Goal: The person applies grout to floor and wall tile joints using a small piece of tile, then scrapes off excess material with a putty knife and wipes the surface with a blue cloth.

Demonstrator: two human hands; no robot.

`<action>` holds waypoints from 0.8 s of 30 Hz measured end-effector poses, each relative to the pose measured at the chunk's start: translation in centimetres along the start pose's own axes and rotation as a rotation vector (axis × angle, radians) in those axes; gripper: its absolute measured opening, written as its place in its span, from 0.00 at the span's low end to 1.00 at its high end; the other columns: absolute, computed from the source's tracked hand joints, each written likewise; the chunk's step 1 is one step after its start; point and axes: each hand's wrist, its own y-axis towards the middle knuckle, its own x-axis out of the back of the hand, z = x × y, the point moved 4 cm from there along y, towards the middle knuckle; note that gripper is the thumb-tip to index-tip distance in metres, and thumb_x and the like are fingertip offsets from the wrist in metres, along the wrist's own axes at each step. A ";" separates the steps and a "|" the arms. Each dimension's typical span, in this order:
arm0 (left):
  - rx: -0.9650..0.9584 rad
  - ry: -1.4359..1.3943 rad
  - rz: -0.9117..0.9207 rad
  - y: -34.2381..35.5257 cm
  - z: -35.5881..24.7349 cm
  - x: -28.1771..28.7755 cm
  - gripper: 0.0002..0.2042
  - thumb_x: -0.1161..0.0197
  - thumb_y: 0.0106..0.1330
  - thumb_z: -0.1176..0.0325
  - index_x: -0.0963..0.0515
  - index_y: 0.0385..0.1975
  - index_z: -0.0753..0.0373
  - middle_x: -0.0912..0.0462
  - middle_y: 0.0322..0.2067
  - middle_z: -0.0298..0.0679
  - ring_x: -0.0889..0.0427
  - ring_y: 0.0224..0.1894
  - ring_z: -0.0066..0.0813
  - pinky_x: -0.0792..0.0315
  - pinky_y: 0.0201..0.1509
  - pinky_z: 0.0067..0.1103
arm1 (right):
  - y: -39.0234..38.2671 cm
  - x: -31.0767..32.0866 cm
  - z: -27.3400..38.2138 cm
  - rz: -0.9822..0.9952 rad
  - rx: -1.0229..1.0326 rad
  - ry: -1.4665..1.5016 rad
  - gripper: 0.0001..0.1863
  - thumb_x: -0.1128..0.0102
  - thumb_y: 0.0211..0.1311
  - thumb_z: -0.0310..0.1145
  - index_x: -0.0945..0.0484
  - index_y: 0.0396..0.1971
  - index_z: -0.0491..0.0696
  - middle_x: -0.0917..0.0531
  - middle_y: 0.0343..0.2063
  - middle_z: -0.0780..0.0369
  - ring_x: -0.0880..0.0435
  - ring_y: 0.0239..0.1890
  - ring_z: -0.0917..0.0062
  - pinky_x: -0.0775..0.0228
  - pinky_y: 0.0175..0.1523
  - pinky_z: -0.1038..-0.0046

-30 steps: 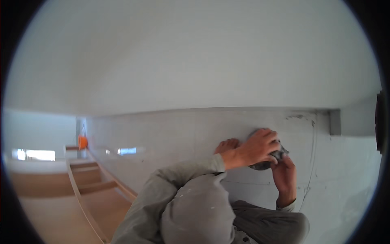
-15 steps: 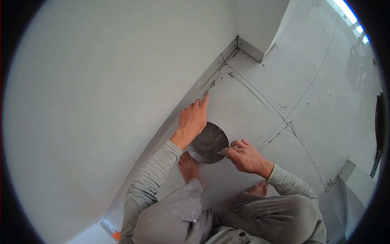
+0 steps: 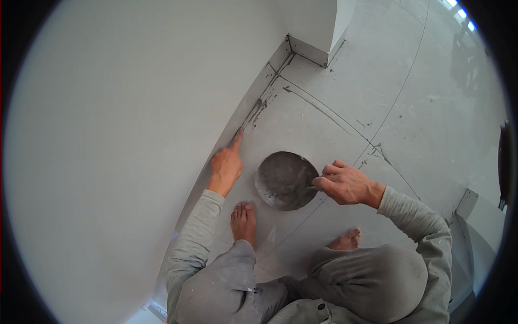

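A round metal bowl (image 3: 286, 178) with dark grey paste smeared inside stands over the tiled floor before my feet. Closed at the bowl's right rim is my right hand (image 3: 348, 183), its thumb reaching over the edge; a thin grey tip shows there, too small to name. My left hand (image 3: 226, 163) holds nothing. Its index finger stretches out and touches the dark grout line (image 3: 252, 113) where the wall skirting (image 3: 229, 127) meets the floor; the other fingers are bent.
A white wall (image 3: 129, 151) runs along my left. A boxed white wall corner (image 3: 313, 27) juts out ahead. Grey smears mark the floor tiles (image 3: 318, 132) along the joints. My bare feet flank the near side of the bowl, and another skirted wall edge (image 3: 467, 202) stands at right.
My left hand has moved left, away from above the bowl, to the skirting joint. The bowl and my right hand have shifted right across the floor. The view has also shifted.
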 end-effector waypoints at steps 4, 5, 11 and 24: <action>0.064 -0.036 0.134 -3.3 2.9 -1.6 0.42 0.43 0.66 0.70 0.50 0.82 0.47 0.12 0.34 0.56 0.11 0.38 0.57 0.19 0.43 0.47 | -5.2 4.3 -1.7 -0.028 -0.203 -0.071 0.15 0.35 0.61 0.24 0.22 0.48 0.47 0.16 0.30 0.66 0.22 0.39 0.71 0.33 0.49 0.69; 0.087 -0.060 0.176 -3.9 3.4 -1.8 0.42 0.42 0.67 0.68 0.51 0.82 0.47 0.12 0.34 0.56 0.12 0.37 0.57 0.19 0.43 0.46 | -6.9 5.4 -2.1 -0.013 -0.284 -0.097 0.15 0.35 0.60 0.24 0.22 0.48 0.47 0.16 0.30 0.65 0.22 0.40 0.70 0.33 0.49 0.68; 0.026 -0.027 0.038 -4.4 3.2 0.0 0.28 0.42 0.72 0.63 0.31 0.73 0.58 0.12 0.45 0.51 0.12 0.43 0.49 0.21 0.50 0.41 | -15.2 7.5 0.0 -0.062 -0.756 -0.257 0.14 0.36 0.63 0.24 0.22 0.49 0.46 0.15 0.35 0.62 0.21 0.43 0.67 0.32 0.52 0.65; -0.767 -1.157 0.086 -2.2 -27.2 1.6 0.33 0.38 0.70 0.74 0.41 0.74 0.70 0.16 0.44 0.49 0.14 0.41 0.42 0.20 0.49 0.35 | -16.2 6.2 4.2 -0.829 -1.390 0.060 0.10 0.36 0.66 0.27 0.17 0.45 0.42 0.14 0.34 0.52 0.16 0.42 0.55 0.23 0.49 0.60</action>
